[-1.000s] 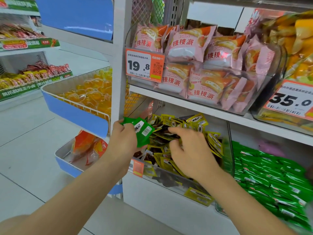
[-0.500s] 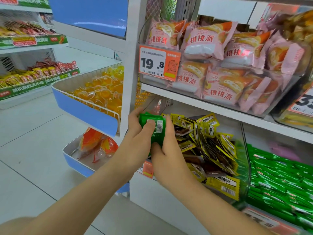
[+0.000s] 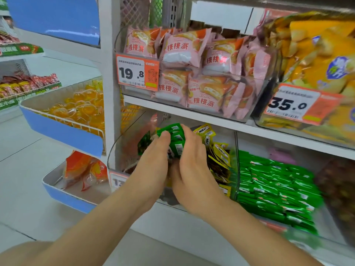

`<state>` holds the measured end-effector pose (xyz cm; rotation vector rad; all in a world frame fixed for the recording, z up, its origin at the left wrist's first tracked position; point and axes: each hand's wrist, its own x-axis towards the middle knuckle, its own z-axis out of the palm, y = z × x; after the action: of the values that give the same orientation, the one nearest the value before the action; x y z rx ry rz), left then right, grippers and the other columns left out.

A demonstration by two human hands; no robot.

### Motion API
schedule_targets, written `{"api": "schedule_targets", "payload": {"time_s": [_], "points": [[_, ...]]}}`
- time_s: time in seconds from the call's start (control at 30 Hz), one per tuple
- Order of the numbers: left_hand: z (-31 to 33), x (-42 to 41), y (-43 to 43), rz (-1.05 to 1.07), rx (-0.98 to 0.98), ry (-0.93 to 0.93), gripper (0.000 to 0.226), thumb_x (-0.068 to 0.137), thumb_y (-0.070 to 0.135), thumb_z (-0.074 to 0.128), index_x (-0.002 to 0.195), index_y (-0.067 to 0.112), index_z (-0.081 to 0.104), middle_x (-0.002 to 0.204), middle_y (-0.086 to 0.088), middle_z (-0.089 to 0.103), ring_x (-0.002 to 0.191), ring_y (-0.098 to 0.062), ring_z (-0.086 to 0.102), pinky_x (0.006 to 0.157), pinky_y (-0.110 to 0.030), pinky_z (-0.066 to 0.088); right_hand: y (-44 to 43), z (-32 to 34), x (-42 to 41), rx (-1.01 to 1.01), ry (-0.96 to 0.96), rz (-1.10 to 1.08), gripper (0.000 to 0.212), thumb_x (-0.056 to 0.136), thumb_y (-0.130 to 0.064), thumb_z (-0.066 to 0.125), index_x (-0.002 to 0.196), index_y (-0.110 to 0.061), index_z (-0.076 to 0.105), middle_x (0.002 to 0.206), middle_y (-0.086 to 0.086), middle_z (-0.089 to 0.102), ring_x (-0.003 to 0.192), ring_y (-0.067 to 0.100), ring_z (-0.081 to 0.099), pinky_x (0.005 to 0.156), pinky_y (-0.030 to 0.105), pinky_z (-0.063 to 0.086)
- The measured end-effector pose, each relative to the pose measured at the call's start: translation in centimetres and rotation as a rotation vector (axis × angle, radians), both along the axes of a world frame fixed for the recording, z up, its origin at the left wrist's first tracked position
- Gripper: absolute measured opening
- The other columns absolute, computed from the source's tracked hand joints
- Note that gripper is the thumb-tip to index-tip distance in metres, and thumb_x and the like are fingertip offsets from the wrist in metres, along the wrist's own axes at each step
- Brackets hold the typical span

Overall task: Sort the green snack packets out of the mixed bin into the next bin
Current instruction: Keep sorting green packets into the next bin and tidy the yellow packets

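We've got a small stack of green packets (image 3: pixel 173 138) squeezed btw both hands, above the left part of the mixed bin (image 3: pixel 112 158). The left hand (image 3: pixel 153 166) pinches it, thumb on top (fingers underneath are hidden). The right hand (image 3: pixel 192 166) lies flat along the stack's right side, fingers straight & pressed in. The next bin (image 3: pixel 238 143), w/ its green pile (image 3: pixel 272 187), sits just to the right. Risks, as we judge them:
- The stack looks slick & loose, so a packet may fan out and drop among the yellow packets (image 3: pixel 219 153) on the way over.
- A yellow one could ride along unnoticed.
- A low pass could clip the wall btw the bins.
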<state>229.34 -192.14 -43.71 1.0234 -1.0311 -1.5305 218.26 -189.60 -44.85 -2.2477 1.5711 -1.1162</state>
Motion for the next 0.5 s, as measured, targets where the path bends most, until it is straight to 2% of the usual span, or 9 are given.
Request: {"api": "schedule_targets", "payload": {"time_s": [0.07, 0.13, 0.2, 0.27, 0.3, 0.37, 0.43, 0.5], "points": [[0.0, -2.1, 0.9, -0.029, -0.018, -0.064, 0.037, 0.104, 0.049, 0.044, 0.098, 0.04, 0.08, 0.108, 0.004, 0.079, 0.11, -0.016, 0.072, 0.109, -0.052, 0.048, 1.3, 0.1, -2.1, -0.002, 0.032, -0.063, 0.075, 0.094, -0.01, 0.049, 0.161, -0.008, 0.015, 0.155, 0.01, 0.029, 0.141, 0.027, 0.033, 0.119, 0.039, 0.031], [0.5, -4.3, 1.8, -0.086, -0.104, -0.18, 0.036, 0.1, 0.057, 0.044, 0.106, 0.043, 0.076, 0.111, 0.008, 0.077, 0.112, -0.015, 0.07, 0.109, -0.052, 0.048, 2.5, 0.5, -4.9, 0.062, -0.005, -0.076, 0.079, 0.096, -0.004, 0.055, 0.162, -0.011, 0.012, 0.156, 0.009, 0.032, 0.144, 0.024, 0.036, 0.12, 0.039, 0.034], [1.3, -6.7, 3.0, -0.142, -0.221, -0.245, 0.039, 0.108, 0.051, 0.036, 0.105, 0.046, 0.075, 0.109, 0.012, 0.077, 0.107, -0.01, 0.071, 0.105, -0.047, 0.051, 3.7, 1.2, -8.2, 0.092, -0.15, -0.07, 0.066, 0.1, -0.002, 0.056, 0.155, -0.018, 0.024, 0.145, 0.005, 0.05, 0.134, 0.018, 0.052, 0.11, 0.039, 0.047], [1.7, -9.0, 4.1, -0.216, -0.342, -0.326, 0.045, 0.111, 0.05, 0.029, 0.109, 0.04, 0.073, 0.108, 0.011, 0.076, 0.104, -0.006, 0.071, 0.099, -0.041, 0.055, 5.3, 2.2, -11.5, 0.109, -0.246, -0.101, 0.051, 0.103, -0.005, 0.059, 0.144, -0.023, 0.035, 0.127, -0.003, 0.063, 0.118, 0.007, 0.062, 0.098, 0.028, 0.052], [1.5, -10.1, 4.4, -0.222, -0.436, -0.44, 0.048, 0.11, 0.055, 0.026, 0.111, 0.036, 0.07, 0.105, 0.008, 0.075, 0.101, -0.008, 0.07, 0.095, -0.041, 0.056, 6.0, 2.4, -13.1, 0.131, -0.272, -0.118, 0.047, 0.103, -0.005, 0.06, 0.14, -0.023, 0.038, 0.121, -0.007, 0.066, 0.112, 0.004, 0.064, 0.093, 0.022, 0.052], [0.3, -12.0, 4.6, -0.15, -0.702, -0.803, 0.054, 0.107, 0.063, 0.017, 0.106, 0.032, 0.061, 0.089, 0.006, 0.069, 0.091, -0.019, 0.064, 0.085, -0.046, 0.053, 7.3, 2.7, -16.1, 0.209, -0.309, -0.16, 0.045, 0.101, -0.006, 0.063, 0.137, -0.023, 0.043, 0.113, -0.013, 0.068, 0.105, -0.001, 0.065, 0.089, 0.015, 0.051], [-0.8, -14.1, 4.9, -0.111, -0.879, -0.977, 0.045, 0.107, 0.058, 0.018, 0.112, 0.034, 0.056, 0.086, 0.008, 0.064, 0.084, -0.022, 0.056, 0.079, -0.046, 0.049, 8.1, 2.8, -19.3, 0.276, -0.27, -0.237, 0.044, 0.099, -0.009, 0.067, 0.135, -0.026, 0.048, 0.111, -0.015, 0.069, 0.1, -0.001, 0.067, 0.089, 0.019, 0.053], [-1.5, -16.2, 5.2, -0.11, -0.997, -0.975, 0.043, 0.108, 0.048, 0.029, 0.129, 0.023, 0.057, 0.097, 0.003, 0.068, 0.088, -0.023, 0.057, 0.081, -0.044, 0.047, 8.7, 2.7, -22.9, 0.303, -0.082, -0.389, 0.045, 0.096, -0.011, 0.072, 0.132, -0.027, 0.05, 0.108, -0.013, 0.07, 0.095, 0.004, 0.067, 0.083, 0.022, 0.054]]}}
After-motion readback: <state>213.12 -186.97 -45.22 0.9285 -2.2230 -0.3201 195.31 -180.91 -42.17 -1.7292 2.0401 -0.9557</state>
